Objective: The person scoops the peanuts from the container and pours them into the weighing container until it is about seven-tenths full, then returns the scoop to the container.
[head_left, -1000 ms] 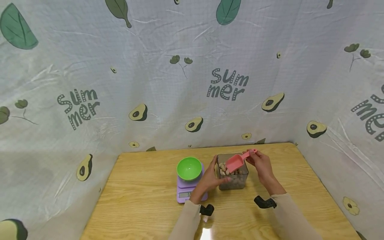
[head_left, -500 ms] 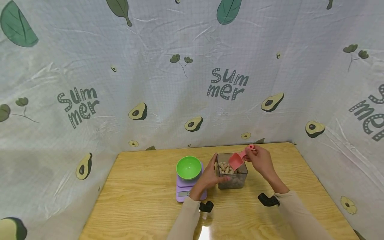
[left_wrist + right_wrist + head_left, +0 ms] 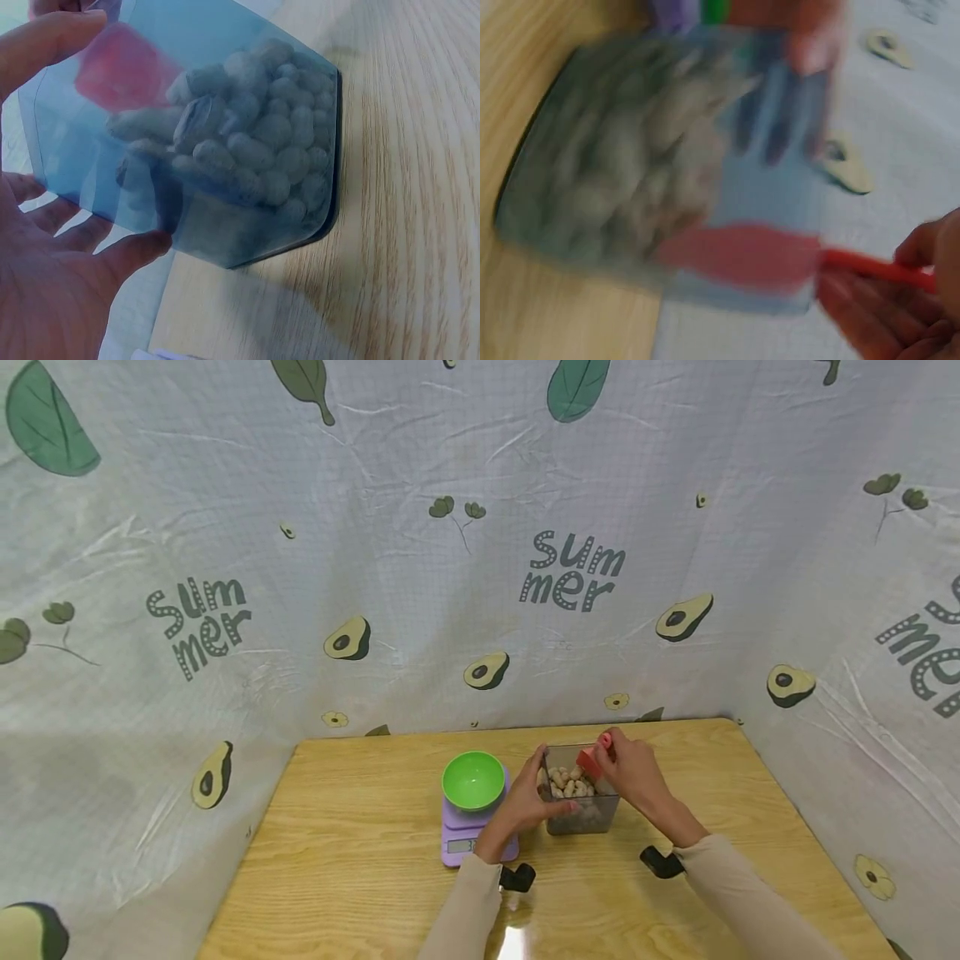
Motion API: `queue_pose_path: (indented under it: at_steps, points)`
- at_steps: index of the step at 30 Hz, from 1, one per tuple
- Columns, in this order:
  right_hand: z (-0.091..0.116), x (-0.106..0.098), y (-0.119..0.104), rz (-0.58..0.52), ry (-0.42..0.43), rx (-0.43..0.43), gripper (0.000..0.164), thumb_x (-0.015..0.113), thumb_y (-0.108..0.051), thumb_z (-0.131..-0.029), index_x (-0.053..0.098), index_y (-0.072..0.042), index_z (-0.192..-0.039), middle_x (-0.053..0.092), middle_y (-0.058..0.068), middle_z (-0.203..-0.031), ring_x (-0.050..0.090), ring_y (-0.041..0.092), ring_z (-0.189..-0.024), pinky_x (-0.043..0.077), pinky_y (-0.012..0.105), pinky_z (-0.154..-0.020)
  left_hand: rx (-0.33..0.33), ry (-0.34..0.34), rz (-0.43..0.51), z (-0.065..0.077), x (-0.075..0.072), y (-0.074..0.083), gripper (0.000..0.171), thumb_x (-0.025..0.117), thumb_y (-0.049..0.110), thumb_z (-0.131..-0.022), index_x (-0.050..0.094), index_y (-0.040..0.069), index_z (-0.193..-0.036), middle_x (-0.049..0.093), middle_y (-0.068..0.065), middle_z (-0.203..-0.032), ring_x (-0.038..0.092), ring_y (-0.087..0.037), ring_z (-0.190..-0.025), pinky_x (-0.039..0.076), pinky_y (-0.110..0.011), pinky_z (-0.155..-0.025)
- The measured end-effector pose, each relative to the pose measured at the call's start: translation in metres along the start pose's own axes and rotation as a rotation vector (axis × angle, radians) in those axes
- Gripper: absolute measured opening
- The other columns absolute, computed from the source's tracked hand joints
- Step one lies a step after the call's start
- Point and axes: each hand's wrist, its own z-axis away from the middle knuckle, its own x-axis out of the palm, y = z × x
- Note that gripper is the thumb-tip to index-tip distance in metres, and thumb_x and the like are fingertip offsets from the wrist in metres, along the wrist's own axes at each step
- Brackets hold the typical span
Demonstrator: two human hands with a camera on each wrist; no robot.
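Dipping the scoop (image 3: pixel 588 765) into the box (image 3: pixel 588 820) of peanuts (image 3: pixel 567 785)

The fingers of your right hand (image 3: pixel 628 770) pinch the scoop's handle (image 3: pixel 877 268); the right wrist view is blurred. Since half a second ago, you have brought that hand inward over the box's right side and tipped the scoop steeper, so its pan sits inside, at the peanuts. For the work in hand, that suggests another scooping stroke. Your left hand (image 3: pixel 525 799) grips the box, thumb at the near wall, fingers along the left side, which should steady it. Just left, the green bowl (image 3: pixel 474 783) rests on the purple scale (image 3: pixel 454 820), its display partly hidden. All stand on the bench (image 3: pixel 360 827).
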Motion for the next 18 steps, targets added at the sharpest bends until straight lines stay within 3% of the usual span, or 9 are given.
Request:
queue_pose_path:
  at_steps: [4,7,11,15,18]
  points:
    - [0.0,0.001,0.0,-0.058,0.023,0.029,0.023,0.052,-0.015,-0.101,0.06,0.006,-0.093,0.05,0.004,-0.056,0.035,0.008,-0.044,0.027,0.022,-0.042,0.015,0.0,0.007,0.001,-0.002,0.002,0.109,0.081,0.039,-0.078,0.01,0.024,-0.16,0.028,-0.01,-0.161,0.033,-0.027,-0.146,0.042,-0.048,-0.11]
    - [0.001,-0.001,0.001,-0.081,-0.01,0.014,0.025,0.052,-0.016,-0.101,0.062,0.006,-0.095,0.055,0.005,-0.059,0.037,0.007,-0.045,0.029,0.023,-0.043,0.021,0.008,0.011,0.001,-0.002,0.002,0.107,0.081,0.038,-0.078,0.012,0.024,-0.159,0.029,-0.008,-0.161,0.033,-0.026,-0.146,0.043,-0.046,-0.109]
    - [0.001,-0.004,0.005,-0.143,-0.086,0.077,0.024,0.052,-0.016,-0.102,0.063,0.005,-0.098,0.064,0.01,-0.069,0.055,0.011,-0.052,0.043,0.023,-0.046,0.022,0.012,0.027,-0.001,0.0,-0.001,0.107,0.081,0.036,-0.079,0.012,0.024,-0.159,0.029,-0.006,-0.161,0.033,-0.024,-0.145,0.044,-0.045,-0.109]
    - [0.003,-0.003,0.011,-0.173,-0.075,0.154,0.018,0.054,-0.01,-0.101,0.064,0.005,-0.099,0.069,0.014,-0.078,0.067,0.017,-0.063,0.053,0.024,-0.052,0.013,0.014,0.039,0.0,0.002,-0.002,0.107,0.082,0.037,-0.079,0.012,0.024,-0.159,0.028,-0.006,-0.161,0.034,-0.024,-0.145,0.043,-0.045,-0.11]
    - [0.005,0.004,0.009,-0.108,-0.075,0.092,0.017,0.054,-0.01,-0.1,0.064,0.005,-0.098,0.065,0.011,-0.07,0.06,0.014,-0.054,0.047,0.024,-0.048,0.004,0.024,0.011,0.0,0.002,-0.001,0.107,0.081,0.04,-0.078,0.012,0.026,-0.159,0.026,-0.006,-0.161,0.035,-0.024,-0.144,0.044,-0.045,-0.109]
